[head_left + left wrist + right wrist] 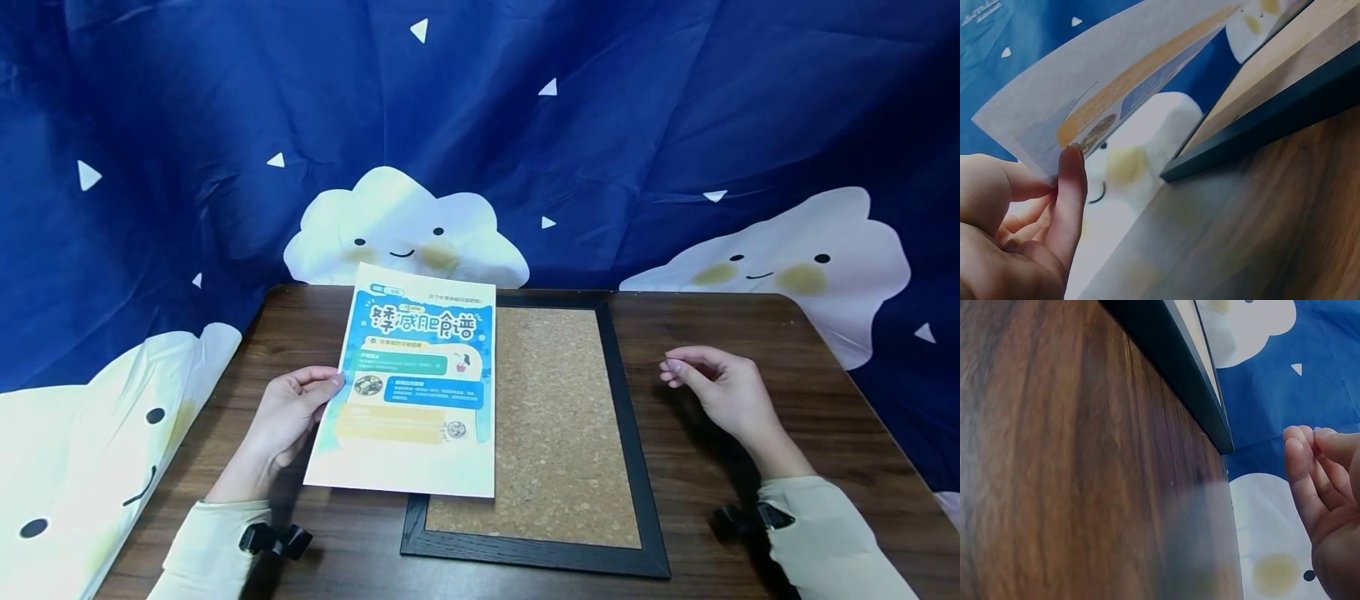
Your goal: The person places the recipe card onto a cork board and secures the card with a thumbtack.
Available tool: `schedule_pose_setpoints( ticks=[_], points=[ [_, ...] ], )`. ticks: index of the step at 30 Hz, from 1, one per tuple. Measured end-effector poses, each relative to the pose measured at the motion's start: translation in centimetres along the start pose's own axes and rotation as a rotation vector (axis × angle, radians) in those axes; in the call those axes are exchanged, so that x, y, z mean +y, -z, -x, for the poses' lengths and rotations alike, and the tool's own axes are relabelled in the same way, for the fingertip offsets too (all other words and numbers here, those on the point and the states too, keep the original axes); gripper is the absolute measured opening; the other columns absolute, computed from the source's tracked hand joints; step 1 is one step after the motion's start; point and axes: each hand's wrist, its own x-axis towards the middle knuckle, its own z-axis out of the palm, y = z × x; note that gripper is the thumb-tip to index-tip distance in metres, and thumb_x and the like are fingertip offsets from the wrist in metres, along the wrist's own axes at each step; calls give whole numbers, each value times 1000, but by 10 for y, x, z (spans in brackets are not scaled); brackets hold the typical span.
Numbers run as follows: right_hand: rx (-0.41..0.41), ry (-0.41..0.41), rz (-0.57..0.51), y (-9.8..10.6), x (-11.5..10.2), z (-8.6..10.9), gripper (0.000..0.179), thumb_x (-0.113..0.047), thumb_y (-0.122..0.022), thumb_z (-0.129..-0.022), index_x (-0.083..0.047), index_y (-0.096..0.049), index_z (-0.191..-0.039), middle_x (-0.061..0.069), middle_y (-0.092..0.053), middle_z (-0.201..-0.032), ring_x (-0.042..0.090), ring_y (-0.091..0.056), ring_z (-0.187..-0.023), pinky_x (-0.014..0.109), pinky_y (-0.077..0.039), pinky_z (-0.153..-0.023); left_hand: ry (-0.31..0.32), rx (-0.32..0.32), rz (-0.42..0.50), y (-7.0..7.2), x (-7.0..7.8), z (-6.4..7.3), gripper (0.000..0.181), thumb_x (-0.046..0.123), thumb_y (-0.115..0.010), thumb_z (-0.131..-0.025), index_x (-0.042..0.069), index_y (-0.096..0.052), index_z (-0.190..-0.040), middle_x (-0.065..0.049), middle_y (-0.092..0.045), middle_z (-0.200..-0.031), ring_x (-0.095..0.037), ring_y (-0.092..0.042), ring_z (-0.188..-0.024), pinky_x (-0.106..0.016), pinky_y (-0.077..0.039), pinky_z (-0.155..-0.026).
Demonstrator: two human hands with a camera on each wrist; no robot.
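Observation:
My left hand (288, 417) pinches the left edge of a printed sheet (412, 462) between thumb and fingers. Blue, green and yellow panels with Chinese lettering cover the sheet, which is held tilted over the left part of a cork board (558, 417) in a black frame (641, 467). In the left wrist view the paper (1029, 119) bends slightly above the thumb. Off to the right of the board, my right hand (723, 387) is raised over the table, thumb and fingertips together on a tiny purple thing (1317, 430), mostly hidden by the fingers.
The board lies on a dark wood-grain table (720, 525). Behind and to the left hangs a blue cloth (600, 150) printed with smiling clouds and white triangles. A small black device (273, 540) is strapped at each wrist.

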Motion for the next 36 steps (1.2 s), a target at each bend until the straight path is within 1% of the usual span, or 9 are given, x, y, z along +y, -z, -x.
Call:
schedule_pose_setpoints(
  ticks=[7,12,15,17,21,24,29,31,36],
  points=[
    [-8,20,-31,-7,-5,-5,12,-9,-64,-90,-10,-69,-101,8,-72,-89,10,-69,-73,11,-52,-68,12,-40,21,-20,-4,-3,41,21,-66,-91,-7,-53,-119,-6,-73,-92,-14,-69,-78,-24,-56,-63],
    [-16,44,-106,-13,-9,-10,11,-6,-64,-90,-6,-69,-100,12,-72,-87,12,-70,-72,21,-56,-66,21,-70,69,-34,-6,-5,37,16,-65,-91,-8,-53,-117,-9,-72,-93,-16,-70,-82,-29,-58,-70],
    [-20,57,-137,-16,-13,-12,12,-3,-64,-89,-4,-68,-100,16,-72,-88,14,-70,-72,24,-56,-65,22,-87,78,-41,-7,-6,36,15,-65,-91,-8,-54,-117,-9,-72,-94,-16,-70,-84,-30,-58,-72],
    [-21,63,-161,-18,-18,-13,13,0,-64,-89,-1,-68,-100,17,-71,-88,18,-70,-72,26,-56,-64,20,-98,82,-46,-8,-6,35,14,-65,-91,-9,-54,-116,-9,-72,-93,-16,-69,-83,-29,-58,-72],
    [-40,89,-203,-19,-35,-16,13,6,-62,-88,4,-67,-99,22,-71,-88,25,-70,-72,29,-57,-64,22,-123,96,-55,-9,-7,34,11,-65,-91,-10,-53,-115,-7,-72,-90,-14,-69,-80,-28,-57,-70],
    [-61,105,-236,-21,-47,-18,12,8,-61,-87,8,-66,-98,24,-70,-87,33,-69,-72,31,-57,-63,25,-126,103,-62,-10,-8,32,9,-64,-90,-10,-54,-114,-7,-72,-88,-14,-69,-79,-27,-57,-69],
    [-79,114,-309,-29,-52,-23,12,11,-60,-87,13,-64,-98,29,-68,-87,39,-67,-72,34,-57,-63,21,-139,105,-72,-13,-10,33,9,-65,-90,-11,-54,-114,-7,-72,-87,-13,-68,-77,-25,-57,-67],
    [-88,109,-311,-32,-54,-26,12,10,-60,-87,11,-64,-98,29,-68,-88,40,-67,-73,34,-57,-64,23,-147,106,-76,-14,-11,33,9,-65,-90,-11,-54,-114,-6,-71,-86,-12,-68,-76,-25,-57,-66],
    [-112,99,-238,-40,-62,-32,11,6,-60,-89,6,-66,-99,24,-70,-88,38,-67,-75,31,-57,-66,27,-165,98,-85,-16,-12,31,7,-64,-90,-12,-54,-113,-5,-71,-85,-12,-68,-75,-25,-57,-66]
  ],
)
